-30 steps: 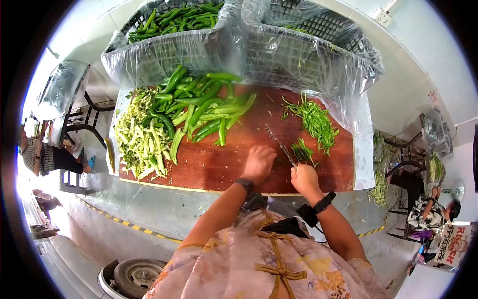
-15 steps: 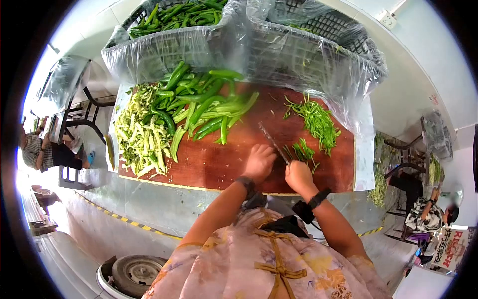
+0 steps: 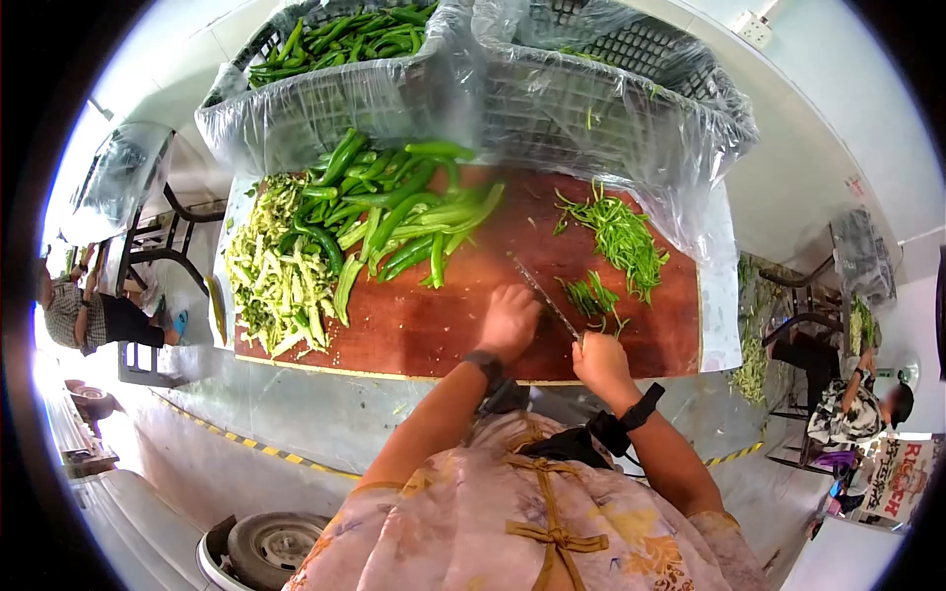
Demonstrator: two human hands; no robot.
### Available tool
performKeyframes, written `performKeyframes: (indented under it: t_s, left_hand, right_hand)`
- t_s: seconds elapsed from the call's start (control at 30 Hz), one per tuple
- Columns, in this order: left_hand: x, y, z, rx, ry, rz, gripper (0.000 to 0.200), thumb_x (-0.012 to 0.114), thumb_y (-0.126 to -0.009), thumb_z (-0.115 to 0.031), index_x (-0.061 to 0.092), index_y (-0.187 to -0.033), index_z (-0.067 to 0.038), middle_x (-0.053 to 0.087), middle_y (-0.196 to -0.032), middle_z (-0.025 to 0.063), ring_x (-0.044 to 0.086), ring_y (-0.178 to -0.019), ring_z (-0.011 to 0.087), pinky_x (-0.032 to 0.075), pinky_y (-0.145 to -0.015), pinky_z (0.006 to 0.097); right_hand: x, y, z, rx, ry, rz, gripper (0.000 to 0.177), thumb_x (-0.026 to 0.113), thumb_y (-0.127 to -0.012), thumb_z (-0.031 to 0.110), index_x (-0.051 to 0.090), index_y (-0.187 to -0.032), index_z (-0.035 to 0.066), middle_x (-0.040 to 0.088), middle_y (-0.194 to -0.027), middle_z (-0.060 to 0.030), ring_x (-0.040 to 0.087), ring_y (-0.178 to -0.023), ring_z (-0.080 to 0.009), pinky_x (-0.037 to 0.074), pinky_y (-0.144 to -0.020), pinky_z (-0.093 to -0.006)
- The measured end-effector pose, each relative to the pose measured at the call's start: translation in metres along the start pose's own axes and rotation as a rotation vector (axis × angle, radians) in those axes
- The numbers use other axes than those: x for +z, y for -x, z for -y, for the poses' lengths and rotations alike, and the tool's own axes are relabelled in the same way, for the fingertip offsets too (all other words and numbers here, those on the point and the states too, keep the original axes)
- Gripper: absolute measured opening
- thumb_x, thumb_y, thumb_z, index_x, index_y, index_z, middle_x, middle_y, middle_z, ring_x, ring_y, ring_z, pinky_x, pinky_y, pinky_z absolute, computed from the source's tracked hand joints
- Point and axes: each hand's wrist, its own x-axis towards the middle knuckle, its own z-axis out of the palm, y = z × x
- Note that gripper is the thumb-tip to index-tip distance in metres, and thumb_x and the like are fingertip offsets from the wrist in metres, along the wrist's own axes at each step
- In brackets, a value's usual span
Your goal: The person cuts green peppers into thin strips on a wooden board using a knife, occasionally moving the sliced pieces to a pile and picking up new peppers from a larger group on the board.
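My right hand (image 3: 603,366) is closed round the handle of a knife (image 3: 545,295), whose narrow blade slants up and left over the reddish-brown board (image 3: 424,340). Left of the blade, my left hand (image 3: 509,320) rests low on the board with curled fingers; whatever lies under them is hidden. A small bunch of green pepper strips (image 3: 589,295) lies just right of the knife. Beyond it spreads a larger heap of shredded green pepper (image 3: 626,241). Whole and split long green peppers (image 3: 399,212) are piled at the board's left, beside pale scraped-out pepper cores (image 3: 281,271).
Two plastic-lined crates stand along the back: the left crate (image 3: 325,108) holds green peppers, the right crate (image 3: 611,108) a few green bits. Co-workers sit at far left (image 3: 84,310) and far right (image 3: 852,404). A wheel (image 3: 276,542) is at lower left.
My right hand has shifted slightly down and right with the knife. The blade now lies a little apart from the small bunch of strips. My left hand has barely moved.
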Motion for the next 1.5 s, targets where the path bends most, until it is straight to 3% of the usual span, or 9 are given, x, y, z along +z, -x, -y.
performKeyframes:
  t_s: [0.23,0.33,0.43,0.63,0.9,1.13,1.5]
  left_hand:
    - [0.001,0.000,0.002,0.019,0.004,-0.038,0.008,0.056,-0.065,-0.007,0.056,-0.072,-0.009,0.052,-0.080,0.0067,0.050,-0.090,0.0267,0.039,-0.080,0.0408]
    - [0.000,0.003,0.002,-0.033,0.031,0.052,0.014,0.056,-0.065,-0.006,0.059,-0.079,-0.007,0.057,-0.093,0.0107,0.052,-0.098,0.0301,0.039,-0.085,0.0431]
    - [-0.002,-0.005,0.003,0.040,0.047,-0.021,0.010,0.056,-0.064,-0.006,0.056,-0.074,-0.008,0.054,-0.083,0.0072,0.051,-0.090,0.0266,0.039,-0.080,0.0411]
    - [0.003,0.000,0.001,-0.013,0.060,-0.048,0.018,0.058,-0.067,-0.007,0.061,-0.085,-0.009,0.058,-0.096,0.0075,0.052,-0.097,0.0284,0.038,-0.087,0.0424]
    - [0.001,-0.001,0.001,0.014,0.039,-0.071,0.005,0.056,-0.067,-0.007,0.054,-0.072,-0.008,0.050,-0.079,0.0078,0.050,-0.087,0.0281,0.038,-0.078,0.0410]
    - [0.001,0.001,0.003,-0.004,0.060,-0.063,0.005,0.056,-0.066,-0.006,0.054,-0.070,-0.008,0.050,-0.078,0.0078,0.050,-0.086,0.0279,0.038,-0.078,0.0412]
    - [-0.002,0.000,0.000,0.023,0.099,-0.062,0.010,0.060,-0.067,-0.006,0.058,-0.077,-0.006,0.056,-0.089,0.0085,0.052,-0.091,0.0278,0.038,-0.080,0.0427]
  right_hand:
    - [0.000,-0.008,0.001,-0.042,-0.024,0.058,0.025,0.058,-0.081,0.020,0.059,-0.068,-0.002,0.058,-0.067,-0.0239,0.057,-0.066,-0.0425,0.046,-0.062,-0.0499]
    - [0.018,-0.028,0.005,-0.004,0.025,0.029,0.025,0.058,-0.081,0.021,0.059,-0.069,-0.002,0.059,-0.069,-0.0238,0.058,-0.066,-0.0429,0.047,-0.062,-0.0499]
    - [0.018,-0.046,0.011,-0.006,-0.001,-0.042,0.026,0.058,-0.081,0.021,0.060,-0.069,-0.002,0.059,-0.069,-0.0240,0.058,-0.067,-0.0426,0.047,-0.063,-0.0497]
    - [0.007,-0.031,-0.004,0.027,0.015,-0.068,0.026,0.058,-0.080,0.020,0.060,-0.068,-0.003,0.059,-0.069,-0.0241,0.059,-0.068,-0.0419,0.047,-0.063,-0.0494]
    - [-0.001,0.000,0.007,0.036,-0.005,0.035,0.026,0.058,-0.081,0.019,0.059,-0.069,-0.003,0.059,-0.070,-0.0240,0.058,-0.069,-0.0414,0.047,-0.063,-0.0483]
    - [0.008,-0.019,0.012,0.033,0.030,0.058,0.024,0.058,-0.080,0.019,0.061,-0.069,-0.003,0.059,-0.067,-0.0242,0.058,-0.067,-0.0420,0.047,-0.064,-0.0490]
    - [0.014,-0.027,-0.001,0.059,-0.038,-0.090,0.025,0.059,-0.079,0.019,0.059,-0.069,-0.004,0.058,-0.068,-0.0244,0.058,-0.069,-0.0429,0.047,-0.062,-0.0490]
